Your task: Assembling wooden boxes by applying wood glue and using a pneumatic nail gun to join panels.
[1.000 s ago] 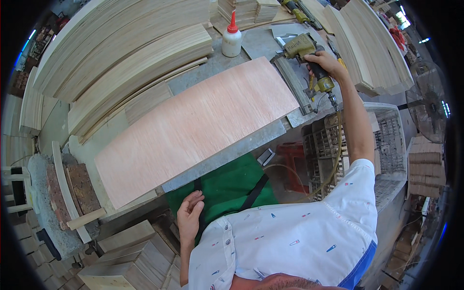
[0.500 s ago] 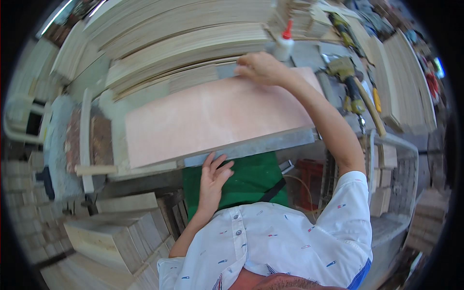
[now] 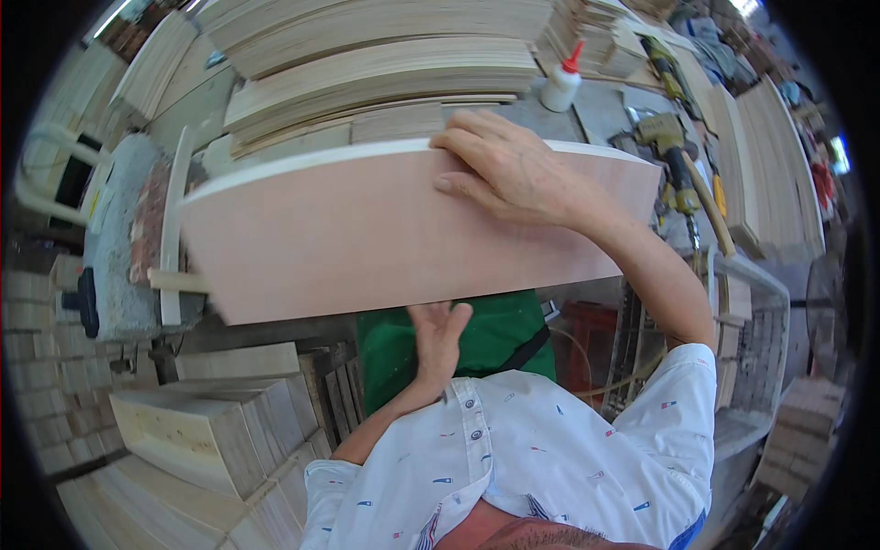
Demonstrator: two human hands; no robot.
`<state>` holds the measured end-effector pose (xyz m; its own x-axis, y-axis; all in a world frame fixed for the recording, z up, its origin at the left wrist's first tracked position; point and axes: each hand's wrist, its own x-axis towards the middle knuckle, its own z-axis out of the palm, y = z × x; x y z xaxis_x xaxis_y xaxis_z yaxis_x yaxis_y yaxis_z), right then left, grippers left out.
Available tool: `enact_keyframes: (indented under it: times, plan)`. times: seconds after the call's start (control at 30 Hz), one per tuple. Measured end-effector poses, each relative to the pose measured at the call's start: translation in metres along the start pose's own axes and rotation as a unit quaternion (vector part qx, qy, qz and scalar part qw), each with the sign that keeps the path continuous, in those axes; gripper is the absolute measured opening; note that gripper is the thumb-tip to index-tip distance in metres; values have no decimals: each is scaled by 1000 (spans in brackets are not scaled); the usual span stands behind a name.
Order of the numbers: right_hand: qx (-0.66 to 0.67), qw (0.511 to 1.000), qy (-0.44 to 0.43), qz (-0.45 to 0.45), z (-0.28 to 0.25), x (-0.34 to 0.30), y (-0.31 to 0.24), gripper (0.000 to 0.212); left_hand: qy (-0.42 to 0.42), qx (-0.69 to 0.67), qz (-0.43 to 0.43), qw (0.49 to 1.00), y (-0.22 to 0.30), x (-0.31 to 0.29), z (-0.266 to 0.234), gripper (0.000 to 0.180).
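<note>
A large pinkish plywood board (image 3: pixel 367 238) is tilted up off the workbench, its face toward me. My right hand (image 3: pixel 509 170) is clasped over its far upper edge, fingers spread across the face. My left hand (image 3: pixel 438 335) reaches up from my green apron (image 3: pixel 500 339) to the board's near lower edge, and its fingertips are hidden behind that edge.
Stacks of pale wooden boards (image 3: pixel 385 55) lie behind the board. A white glue bottle with a red tip (image 3: pixel 561 84) and a yellow nail gun (image 3: pixel 667 137) rest at the back right. Wooden blocks (image 3: pixel 202 431) are piled at the lower left, and a wire rack (image 3: pixel 752 312) stands at the right.
My right hand left the nail gun, crossed to the board's far edge and raised it from flat to tilted. My left hand moved up from the apron to the near edge.
</note>
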<state>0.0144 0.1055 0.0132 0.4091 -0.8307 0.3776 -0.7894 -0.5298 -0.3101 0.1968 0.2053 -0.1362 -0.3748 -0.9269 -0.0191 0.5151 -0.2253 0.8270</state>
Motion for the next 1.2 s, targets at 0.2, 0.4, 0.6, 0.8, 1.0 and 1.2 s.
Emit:
enact_keyframes:
  times: [0.2, 0.4, 0.6, 0.8, 1.0, 1.2]
  plan:
    - [-12, 983, 173, 61, -67, -22, -35, 36, 50, 136, 153, 978, 92, 71, 8, 35]
    - [70, 955, 272, 97, -50, -49, -70, 61, -10, 290, 96, 952, 223, 160, 38, 82]
    - [308, 895, 227, 231, 65, -108, -105, 77, -226, 542, -67, 807, 186, 223, 30, 55]
    - [442, 826, 115, 329, 129, -118, -112, 70, -353, 565, -315, 676, 126, 263, -25, 51]
    - [452, 836, 80, 301, 147, -120, -95, 67, -355, 715, -217, 561, 125, 260, -5, 54]
    - [347, 851, 222, 326, 48, -178, -40, 24, -104, 727, 63, 675, 176, 160, -39, 50]
